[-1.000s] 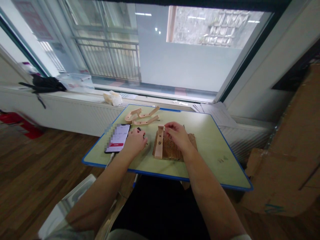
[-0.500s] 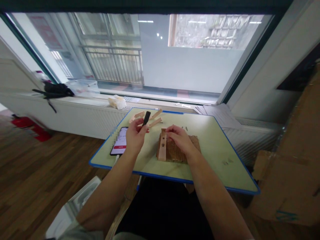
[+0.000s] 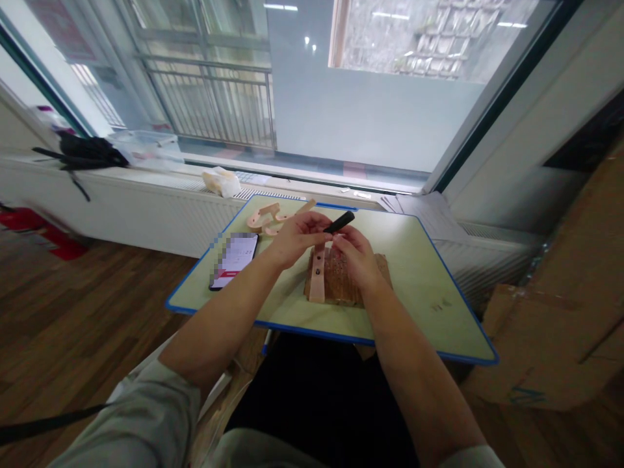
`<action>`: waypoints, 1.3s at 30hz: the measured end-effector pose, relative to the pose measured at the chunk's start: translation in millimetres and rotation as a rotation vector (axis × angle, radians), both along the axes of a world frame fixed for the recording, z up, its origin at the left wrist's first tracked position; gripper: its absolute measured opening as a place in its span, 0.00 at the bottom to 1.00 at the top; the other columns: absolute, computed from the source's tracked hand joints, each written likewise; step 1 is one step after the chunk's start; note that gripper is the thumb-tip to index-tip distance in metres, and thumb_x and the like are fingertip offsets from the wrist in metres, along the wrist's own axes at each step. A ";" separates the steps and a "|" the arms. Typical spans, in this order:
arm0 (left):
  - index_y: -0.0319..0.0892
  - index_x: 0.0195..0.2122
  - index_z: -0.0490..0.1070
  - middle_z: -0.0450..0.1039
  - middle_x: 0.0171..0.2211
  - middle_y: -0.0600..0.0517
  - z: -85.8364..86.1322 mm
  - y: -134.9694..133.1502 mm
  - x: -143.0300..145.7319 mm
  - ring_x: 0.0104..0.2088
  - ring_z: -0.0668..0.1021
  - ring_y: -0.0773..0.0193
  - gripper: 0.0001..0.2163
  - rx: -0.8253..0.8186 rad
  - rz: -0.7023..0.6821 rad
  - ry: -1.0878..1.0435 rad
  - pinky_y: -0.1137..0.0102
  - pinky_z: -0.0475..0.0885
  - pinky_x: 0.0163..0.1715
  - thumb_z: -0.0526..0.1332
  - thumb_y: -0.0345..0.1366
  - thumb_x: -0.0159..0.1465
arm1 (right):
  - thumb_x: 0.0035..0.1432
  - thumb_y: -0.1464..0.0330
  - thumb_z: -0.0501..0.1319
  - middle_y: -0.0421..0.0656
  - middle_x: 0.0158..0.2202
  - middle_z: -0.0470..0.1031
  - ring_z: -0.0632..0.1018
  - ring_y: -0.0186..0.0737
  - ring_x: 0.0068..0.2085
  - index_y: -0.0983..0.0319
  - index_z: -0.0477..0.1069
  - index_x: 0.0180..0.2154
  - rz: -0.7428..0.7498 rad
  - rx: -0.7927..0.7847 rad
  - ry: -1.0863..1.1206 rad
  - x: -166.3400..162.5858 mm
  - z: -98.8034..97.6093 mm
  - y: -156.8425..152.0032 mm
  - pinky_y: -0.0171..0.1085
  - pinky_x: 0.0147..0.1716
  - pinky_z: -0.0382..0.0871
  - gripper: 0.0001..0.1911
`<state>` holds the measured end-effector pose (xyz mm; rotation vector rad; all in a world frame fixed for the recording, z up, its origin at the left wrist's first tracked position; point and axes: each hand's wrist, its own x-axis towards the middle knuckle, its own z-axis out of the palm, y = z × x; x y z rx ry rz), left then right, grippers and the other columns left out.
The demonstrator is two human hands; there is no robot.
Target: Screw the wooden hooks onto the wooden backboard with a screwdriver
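In my left hand (image 3: 296, 239) is a slim black-handled tool (image 3: 340, 222), its handle slanting up to the right; its working end is hidden. My right hand (image 3: 357, 253) has come up close against the left, fingers pinched together. Whatever those fingers hold, if anything, is too small or covered to make out. Below both hands, a pale wooden strip with dark holes or fittings (image 3: 317, 283) lies along the left side of a rough brown board (image 3: 341, 290). The strip's far end is partly covered by my hands.
Several pale wooden pieces (image 3: 254, 220) lie at the table's far left. A phone (image 3: 237, 257) with a lit screen rests at the left of the blue-edged table (image 3: 414, 325). Cardboard boxes (image 3: 550, 312) stand at the right, and a radiator runs under the window.
My left hand has moved right with the black-handled tool, from beside the phone to meet the right hand above the strip. The tool now tilts more toward the right. The view has tipped down slightly.
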<state>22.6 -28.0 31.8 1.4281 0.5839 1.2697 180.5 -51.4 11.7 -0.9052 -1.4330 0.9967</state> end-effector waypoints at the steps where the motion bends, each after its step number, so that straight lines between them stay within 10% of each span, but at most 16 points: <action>1: 0.39 0.34 0.71 0.73 0.32 0.54 -1.4 -2.8 1.1 0.31 0.75 0.71 0.14 -0.002 0.006 0.000 0.73 0.71 0.33 0.71 0.32 0.47 | 0.54 0.58 0.60 0.39 0.35 0.74 0.71 0.35 0.32 0.56 0.72 0.41 -0.002 -0.016 0.012 0.4 0.4 -0.4 0.37 0.34 0.67 0.14; 11: 0.40 0.34 0.66 0.72 0.35 0.54 -9.0 -20.8 10.9 0.34 0.76 0.68 0.16 0.007 0.093 -0.049 0.71 0.71 0.37 0.70 0.32 0.47 | 0.51 0.60 0.64 0.41 0.42 0.77 0.75 0.40 0.42 0.56 0.75 0.39 0.025 0.076 -0.050 3.2 4.8 -2.4 0.43 0.46 0.68 0.13; 21: 0.39 0.30 0.75 0.71 0.23 0.55 -16.8 -32.7 -8.1 0.23 0.68 0.70 0.10 0.153 0.412 0.410 0.73 0.63 0.25 0.69 0.39 0.50 | 0.50 0.61 0.67 0.41 0.35 0.78 0.74 0.41 0.40 0.55 0.78 0.34 -0.077 0.172 -0.222 2.7 1.6 -3.7 0.42 0.44 0.66 0.08; 39: 0.38 0.32 0.77 0.76 0.27 0.52 -33.6 -32.4 -4.1 0.27 0.75 0.66 0.12 -0.031 0.339 0.174 0.70 0.70 0.31 0.71 0.37 0.47 | 0.51 0.64 0.67 0.42 0.35 0.79 0.75 0.40 0.40 0.55 0.79 0.36 -0.025 0.232 -0.210 0.4 1.7 -4.5 0.42 0.43 0.67 0.09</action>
